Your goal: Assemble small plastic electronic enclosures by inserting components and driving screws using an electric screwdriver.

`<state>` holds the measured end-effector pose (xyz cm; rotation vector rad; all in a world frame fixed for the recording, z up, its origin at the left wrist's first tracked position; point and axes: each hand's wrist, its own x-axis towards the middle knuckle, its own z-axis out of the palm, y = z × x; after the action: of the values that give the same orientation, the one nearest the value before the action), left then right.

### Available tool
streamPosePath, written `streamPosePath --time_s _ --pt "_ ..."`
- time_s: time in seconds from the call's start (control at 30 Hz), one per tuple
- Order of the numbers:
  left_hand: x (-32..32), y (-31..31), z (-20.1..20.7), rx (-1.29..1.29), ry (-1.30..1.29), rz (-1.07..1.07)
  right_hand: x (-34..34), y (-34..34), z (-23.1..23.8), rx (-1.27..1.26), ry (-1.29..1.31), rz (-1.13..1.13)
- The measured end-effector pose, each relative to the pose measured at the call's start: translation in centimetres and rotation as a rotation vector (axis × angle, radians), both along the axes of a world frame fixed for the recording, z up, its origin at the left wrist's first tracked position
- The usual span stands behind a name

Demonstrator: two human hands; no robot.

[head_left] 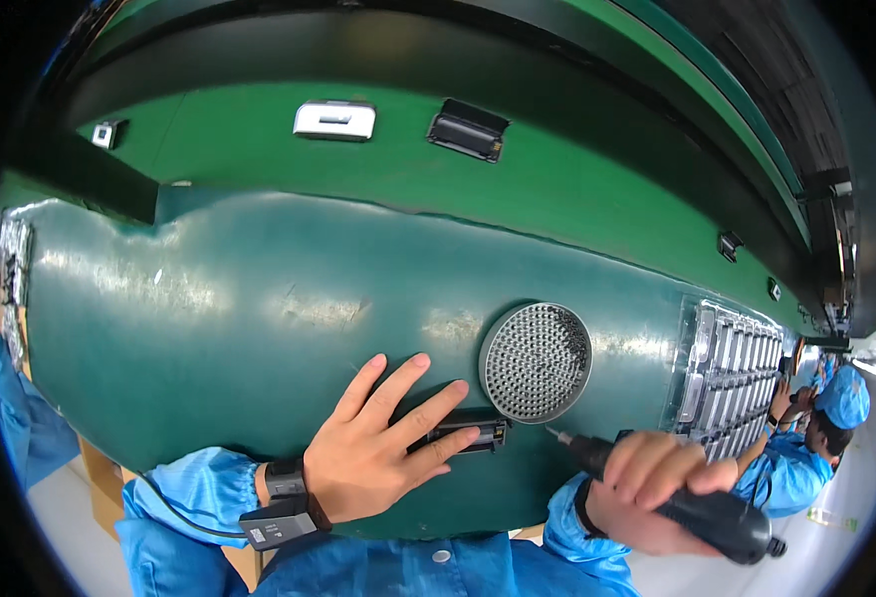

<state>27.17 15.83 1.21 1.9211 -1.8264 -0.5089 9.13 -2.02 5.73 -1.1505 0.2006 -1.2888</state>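
My left hand (373,453) lies palm down with its fingers spread. Its outer fingers rest across a black plastic housing (495,434) on the table, hiding much of it. In my right hand (647,488), closed round the body, is a black electric screwdriver (727,525). The screwdriver's bit points up and left, just below a round grey dish (536,362) and apart from the housing. This dish has a grid of small holes or pits; darker bits, too small to make out, lie along its right side.
A clear tray (695,343) of several light-coloured parts stands at the right. On the green strip beyond the table (259,269) sit a white part (334,120) and an open black housing (468,130). A blue-clad co-worker (806,458) is at the right; a blue sleeve (30,413) shows left.
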Motion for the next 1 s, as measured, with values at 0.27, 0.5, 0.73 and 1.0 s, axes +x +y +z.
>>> streamPosePath --time_s 0.27,0.5,0.73,1.0 --pt "0.0 0.0 -0.3 -0.021 0.008 0.006 0.7 1.8 -0.2 0.01 0.196 0.257" --pt "0.0 -0.2 -0.4 -0.025 0.009 0.004 0.7 1.7 -0.5 0.015 0.223 0.254" --pt "-0.1 -0.1 -0.5 -0.024 0.008 0.015 1.0 1.8 -0.7 0.013 0.212 0.228" --pt "-0.1 0.1 -0.6 -0.021 0.003 0.015 1.2 2.0 -0.7 -0.013 0.227 0.24"
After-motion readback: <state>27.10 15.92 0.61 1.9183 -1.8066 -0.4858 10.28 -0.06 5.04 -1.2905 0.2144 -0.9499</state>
